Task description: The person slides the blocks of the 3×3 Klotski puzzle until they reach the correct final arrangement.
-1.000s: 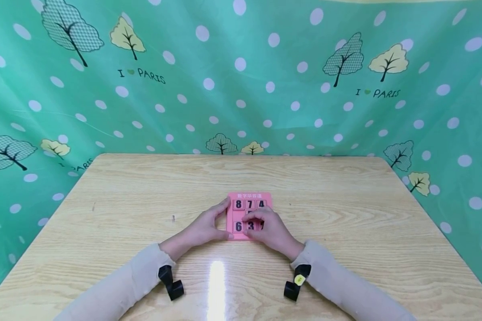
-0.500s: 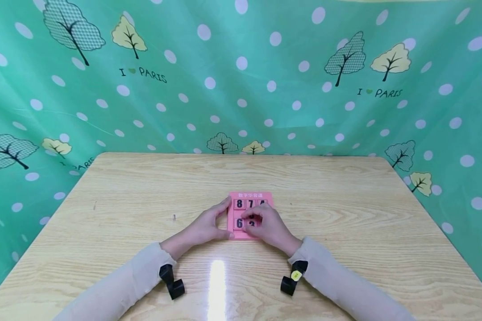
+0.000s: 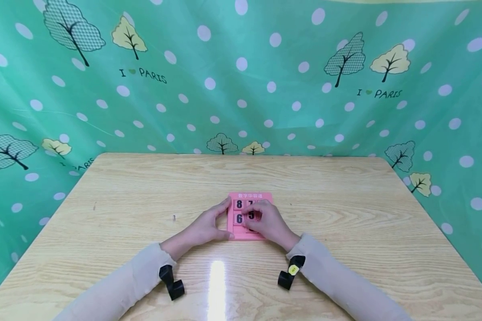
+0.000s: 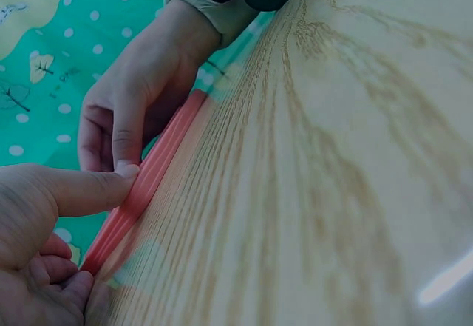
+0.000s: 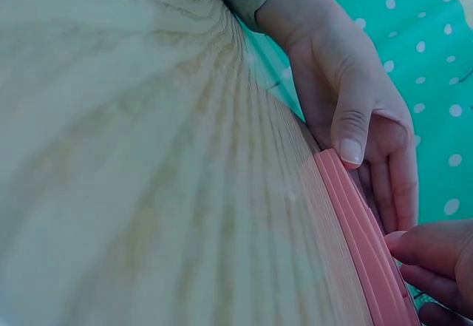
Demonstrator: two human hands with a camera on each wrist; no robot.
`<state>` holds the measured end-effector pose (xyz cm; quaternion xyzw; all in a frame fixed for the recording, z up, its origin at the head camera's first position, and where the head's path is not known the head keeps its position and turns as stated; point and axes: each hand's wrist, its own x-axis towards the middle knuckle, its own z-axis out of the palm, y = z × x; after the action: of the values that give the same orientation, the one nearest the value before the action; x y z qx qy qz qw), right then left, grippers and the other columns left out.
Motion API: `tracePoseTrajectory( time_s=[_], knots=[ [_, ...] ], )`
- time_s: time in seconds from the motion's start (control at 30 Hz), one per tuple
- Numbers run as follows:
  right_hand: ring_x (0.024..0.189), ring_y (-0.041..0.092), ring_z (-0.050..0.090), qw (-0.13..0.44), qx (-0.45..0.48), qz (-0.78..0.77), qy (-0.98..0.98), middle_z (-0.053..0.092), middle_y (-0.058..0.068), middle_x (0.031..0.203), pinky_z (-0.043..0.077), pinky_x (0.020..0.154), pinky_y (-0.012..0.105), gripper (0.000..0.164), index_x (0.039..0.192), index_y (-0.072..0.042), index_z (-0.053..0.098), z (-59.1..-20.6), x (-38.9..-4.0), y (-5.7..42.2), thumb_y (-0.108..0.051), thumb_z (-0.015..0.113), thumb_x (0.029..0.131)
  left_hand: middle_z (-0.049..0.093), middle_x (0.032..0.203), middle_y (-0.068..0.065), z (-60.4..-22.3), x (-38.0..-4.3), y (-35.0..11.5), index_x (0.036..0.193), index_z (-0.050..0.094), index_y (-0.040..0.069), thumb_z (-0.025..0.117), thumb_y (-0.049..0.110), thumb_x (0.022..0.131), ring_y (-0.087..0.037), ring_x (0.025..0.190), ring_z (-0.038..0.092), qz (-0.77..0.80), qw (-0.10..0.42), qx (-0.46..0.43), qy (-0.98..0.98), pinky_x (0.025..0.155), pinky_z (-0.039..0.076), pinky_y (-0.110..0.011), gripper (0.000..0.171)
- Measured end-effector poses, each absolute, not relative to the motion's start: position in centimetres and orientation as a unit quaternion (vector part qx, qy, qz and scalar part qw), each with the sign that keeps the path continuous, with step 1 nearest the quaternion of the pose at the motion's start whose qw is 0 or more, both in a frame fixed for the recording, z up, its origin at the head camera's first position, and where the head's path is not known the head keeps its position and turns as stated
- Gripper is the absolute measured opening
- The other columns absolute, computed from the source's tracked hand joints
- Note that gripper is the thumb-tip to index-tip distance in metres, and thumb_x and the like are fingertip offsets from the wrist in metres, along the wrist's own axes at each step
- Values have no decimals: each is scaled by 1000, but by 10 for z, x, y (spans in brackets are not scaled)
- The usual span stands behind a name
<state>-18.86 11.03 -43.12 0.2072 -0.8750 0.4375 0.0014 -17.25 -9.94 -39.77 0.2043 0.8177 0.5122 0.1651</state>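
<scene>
A pink number sliding puzzle [image 3: 239,232] lies on the table in the head view, with white characters along its top edge. My left hand [image 3: 204,229] holds its left side, the fingers at the upper corner and the thumb at the lower one. My right hand [image 3: 271,225] reaches over the puzzle's right part, with thumb and index finger pinching the 6 tile [image 3: 238,219] in the left column. Above that tile sits the 8 tile [image 3: 238,204], and the 5 tile [image 3: 251,216] is beside it. The right-hand tiles are hidden under my right hand. Both wrist views show the puzzle edge-on.
The wooden table [image 3: 152,187] extends around the puzzle on every side. Behind it hangs a green dotted curtain [image 3: 241,89] with printed trees. A bright light reflection [image 3: 217,290] shows on the table's near side.
The 6 tile has slid up from the lower left to the middle left slot, leaving the lower left slot bare. My right hand has shifted slightly upward; my left hand stays put.
</scene>
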Motion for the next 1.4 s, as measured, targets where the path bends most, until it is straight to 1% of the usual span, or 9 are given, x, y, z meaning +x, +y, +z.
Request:
tracePoseTrajectory(
  time_s=[0.2,0.43,0.63,0.73,0.9,1.07,1.2,1.3,1.4],
  knots=[
    [94,14,53,-2,197,438,-877,66,-2,99,47,85,32,26,100,-13,73,-431,-192,110,-7,77,75,17,154,-18,-397,-171,-99,146,21,-7,76,0,73,-31,142,14,515,162,200,817,116,12,-44,91],
    [95,13,53,-5,189,444,-876,66,-4,99,47,87,32,25,100,-13,73,-433,-196,109,-7,76,76,16,156,-9,-432,-188,-105,149,20,4,80,11,72,-24,143,13,503,156,209,824,117,13,-41,98],
    [98,13,53,-13,178,454,-873,65,-4,100,47,90,33,24,100,-14,72,-433,-197,108,-8,76,77,14,155,-15,-415,-179,-102,147,18,-3,77,1,73,-29,143,11,507,161,199,823,117,11,-43,95],
    [98,14,53,-11,178,457,-872,65,-4,100,47,89,34,24,100,-13,72,-433,-197,107,-7,76,77,14,155,-18,-402,-173,-101,146,18,-6,75,-1,73,-30,143,12,511,166,200,819,116,12,-44,93],
    [97,13,52,-9,178,457,-871,65,-4,100,48,88,33,23,100,-12,72,-434,-197,107,-7,75,77,16,154,-19,-393,-169,-101,146,20,-7,74,-1,74,-31,143,13,512,168,200,818,116,12,-44,90],
    [96,14,53,-5,189,453,-871,65,-3,101,48,85,33,23,101,-12,72,-433,-196,108,-8,74,78,16,154,-19,-397,-171,-101,146,20,-6,75,-1,74,-30,143,13,511,167,197,820,116,13,-44,90],
    [97,14,55,-7,195,458,-867,66,-2,101,50,86,34,22,101,-12,72,-430,-194,110,-7,74,79,14,155,-17,-410,-176,-102,147,19,-4,75,0,73,-30,143,12,507,163,198,823,116,12,-44,93],
    [97,16,56,-10,190,464,-865,66,-1,101,49,86,35,21,100,-12,72,-426,-190,113,-8,74,79,15,156,-13,-423,-182,-103,148,19,0,77,3,73,-28,143,12,505,159,199,824,117,12,-43,95],
    [95,16,54,-16,180,466,-866,65,-1,101,48,84,34,21,99,-13,72,-423,-186,116,-9,74,79,15,156,-9,-430,-186,-105,149,19,4,79,8,73,-25,144,12,507,160,202,823,117,12,-43,97]
  ],
)
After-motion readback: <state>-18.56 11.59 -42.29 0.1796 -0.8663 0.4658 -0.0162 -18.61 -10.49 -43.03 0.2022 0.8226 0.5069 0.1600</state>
